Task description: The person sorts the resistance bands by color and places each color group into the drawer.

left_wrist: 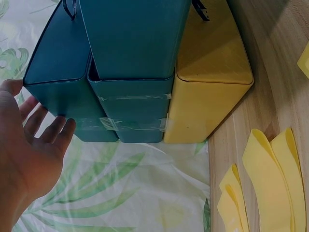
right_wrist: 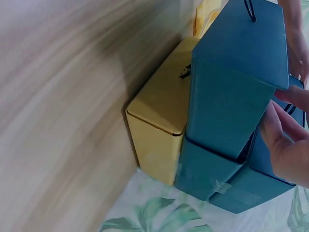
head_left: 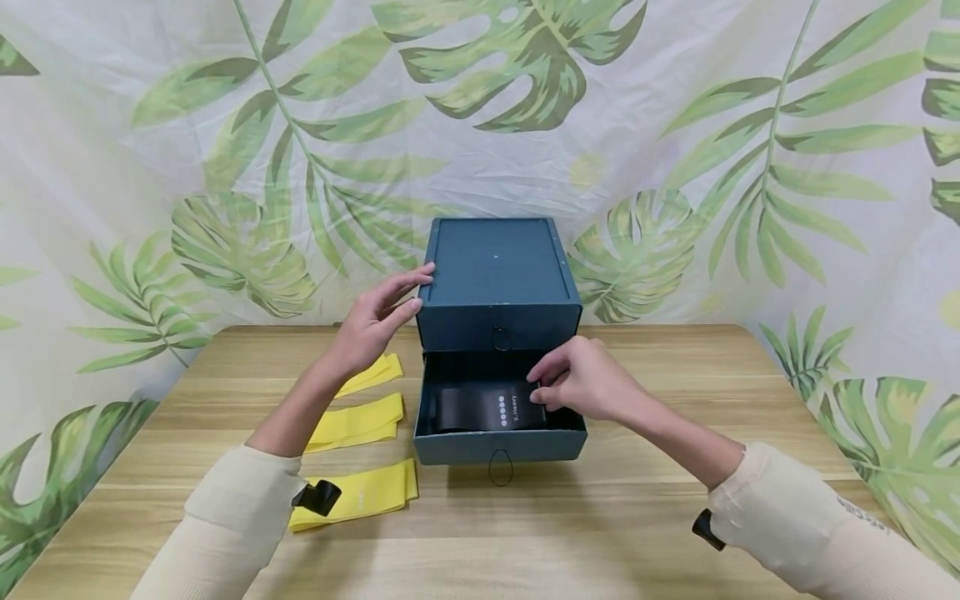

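Note:
A black folded band (head_left: pixel 472 408) with white print lies inside the pulled-out blue drawer (head_left: pixel 450 450). My right hand (head_left: pixel 588 383) reaches in over the drawer's right wall, and its thumb and forefinger pinch the band's right end. In the right wrist view those fingers (right_wrist: pixel 277 125) are partly hidden behind the drawer (right_wrist: pixel 227 106). My left hand (head_left: pixel 371 321) rests against the left side of the top blue box (head_left: pixel 495 267), its fingers spread along the edge. The left wrist view has that hand (left_wrist: pixel 38 140) with fingertips at the box's side (left_wrist: pixel 58 63).
Three yellow folded bands (head_left: pixel 360 421) lie in a column on the wooden table (head_left: pixel 525 542), left of the drawer. Below the drawer in the stack is a yellow box (left_wrist: pixel 212 63). Tape joins the boxes at the back. A leaf-print cloth (head_left: pixel 495 167) hangs behind.

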Available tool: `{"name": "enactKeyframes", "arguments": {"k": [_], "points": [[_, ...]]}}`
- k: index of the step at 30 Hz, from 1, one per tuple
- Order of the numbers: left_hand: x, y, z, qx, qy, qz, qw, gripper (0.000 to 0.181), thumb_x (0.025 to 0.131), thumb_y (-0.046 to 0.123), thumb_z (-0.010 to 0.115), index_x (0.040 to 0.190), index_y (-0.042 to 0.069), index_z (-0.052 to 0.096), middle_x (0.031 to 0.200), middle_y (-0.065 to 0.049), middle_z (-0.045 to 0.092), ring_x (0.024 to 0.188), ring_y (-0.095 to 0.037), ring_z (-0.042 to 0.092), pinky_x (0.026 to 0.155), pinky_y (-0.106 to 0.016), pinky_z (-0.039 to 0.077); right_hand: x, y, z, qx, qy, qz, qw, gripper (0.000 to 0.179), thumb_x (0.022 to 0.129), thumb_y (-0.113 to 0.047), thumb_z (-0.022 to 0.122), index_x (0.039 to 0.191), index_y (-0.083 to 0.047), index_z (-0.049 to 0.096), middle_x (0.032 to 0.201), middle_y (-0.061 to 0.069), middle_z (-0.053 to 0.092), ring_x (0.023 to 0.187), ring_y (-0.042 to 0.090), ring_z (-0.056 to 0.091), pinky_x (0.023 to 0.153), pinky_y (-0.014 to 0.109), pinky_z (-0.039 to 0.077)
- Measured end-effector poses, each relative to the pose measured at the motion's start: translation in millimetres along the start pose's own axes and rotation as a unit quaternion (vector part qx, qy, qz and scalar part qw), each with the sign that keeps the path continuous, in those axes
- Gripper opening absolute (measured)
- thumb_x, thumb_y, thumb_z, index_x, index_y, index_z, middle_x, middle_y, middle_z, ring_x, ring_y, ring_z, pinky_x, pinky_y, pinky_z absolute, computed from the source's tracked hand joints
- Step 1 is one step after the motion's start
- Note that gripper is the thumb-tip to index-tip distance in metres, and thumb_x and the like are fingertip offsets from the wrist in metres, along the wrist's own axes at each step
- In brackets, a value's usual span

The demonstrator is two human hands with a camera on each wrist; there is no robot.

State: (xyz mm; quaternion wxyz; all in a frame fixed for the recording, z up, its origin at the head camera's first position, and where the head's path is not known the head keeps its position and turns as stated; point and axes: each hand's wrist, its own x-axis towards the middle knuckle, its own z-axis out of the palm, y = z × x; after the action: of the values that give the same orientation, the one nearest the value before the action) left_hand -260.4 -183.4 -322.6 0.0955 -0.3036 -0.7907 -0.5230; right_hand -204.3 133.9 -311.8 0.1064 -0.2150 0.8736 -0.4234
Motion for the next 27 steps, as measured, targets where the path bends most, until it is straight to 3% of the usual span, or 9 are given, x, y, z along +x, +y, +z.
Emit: {"name": "enactKeyframes", "arguments": {"k": [5,10,15,18,20,23,27], "points": [[-0.5,0.5,0.2,0.004,0.0,0.001,1.0,0.036,0.11,0.007,0.048,0.144,-0.003,0.053,0.162,-0.014,0.042,0.152,-0.028,0.035,0.121,-0.054,0.031,-0.5,-3.5,-0.5,-0.112,-0.006,-0.018,0.9935,0.017,0.086,-0.003,0.082,0.102,0.002,0.079,0.094,0.009,0.078,0.078,0.015,0.076,0.071,0.03,0.062],[-0.7,1.2,0.4,0.003,0.0,0.001,1.0,0.036,0.11,0.007,0.048,0.144,-0.003,0.053,0.163,-0.013,0.042,0.152,-0.028,0.035,0.121,-0.054,0.032,-7.6,-9.3,-2.2,-0.149,0.012,-0.037,0.988,0.018,0.088,-0.002,0.08,0.106,0.002,0.078,0.108,0.016,0.076,0.09,0.022,0.077,0.077,0.034,0.063],[-0.4,1.9,0.2,0.003,0.001,0.0,1.0,0.036,0.11,0.007,0.048,0.144,-0.002,0.054,0.163,-0.012,0.042,0.152,-0.027,0.035,0.121,-0.054,0.031,-26.6,-16.2,5.3,-0.155,0.048,-0.18,0.9701,0.009,0.089,-0.001,0.079,0.098,-0.002,0.077,0.091,0.003,0.074,0.078,0.01,0.068,0.07,0.028,0.06],[-0.1,1.6,0.1,0.003,0.001,0.002,1.0,0.036,0.11,0.007,0.048,0.144,-0.003,0.053,0.162,-0.014,0.042,0.152,-0.028,0.035,0.121,-0.054,0.031,-41.0,-17.2,20.3,-0.104,0.012,-0.233,0.967,0.008,0.09,0.001,0.077,0.097,-0.002,0.076,0.081,-0.002,0.072,0.069,0.002,0.063,0.062,0.021,0.057],[-0.2,1.6,0.1,0.002,0.001,0.002,1.0,0.036,0.11,0.007,0.048,0.144,-0.003,0.053,0.162,-0.014,0.042,0.152,-0.028,0.035,0.121,-0.055,0.031,-49.3,-14.2,33.1,-0.064,-0.042,-0.217,0.9732,0.009,0.094,0.001,0.073,0.102,-0.002,0.074,0.079,-0.004,0.073,0.066,-0.002,0.063,0.061,0.018,0.056],[-0.6,1.4,0.1,0.001,0.001,0.004,1.0,0.036,0.11,0.007,0.048,0.143,-0.003,0.053,0.162,-0.014,0.042,0.152,-0.029,0.035,0.12,-0.056,0.032,-56.5,-3.6,52.9,-0.034,-0.114,-0.162,0.9796,0.014,0.098,-0.001,0.068,0.112,-0.001,0.07,0.082,-0.002,0.075,0.066,-0.003,0.067,0.062,0.016,0.057],[-1.2,1.5,0.3,0.0,0.0,0.003,1.0,0.036,0.11,0.007,0.048,0.144,-0.003,0.053,0.162,-0.013,0.042,0.152,-0.029,0.035,0.12,-0.055,0.032,-57.1,15.2,72.0,-0.052,-0.124,-0.148,0.9797,0.014,0.101,0.0,0.065,0.114,-0.004,0.068,0.09,0.004,0.076,0.075,0.001,0.069,0.066,0.014,0.055]]}}
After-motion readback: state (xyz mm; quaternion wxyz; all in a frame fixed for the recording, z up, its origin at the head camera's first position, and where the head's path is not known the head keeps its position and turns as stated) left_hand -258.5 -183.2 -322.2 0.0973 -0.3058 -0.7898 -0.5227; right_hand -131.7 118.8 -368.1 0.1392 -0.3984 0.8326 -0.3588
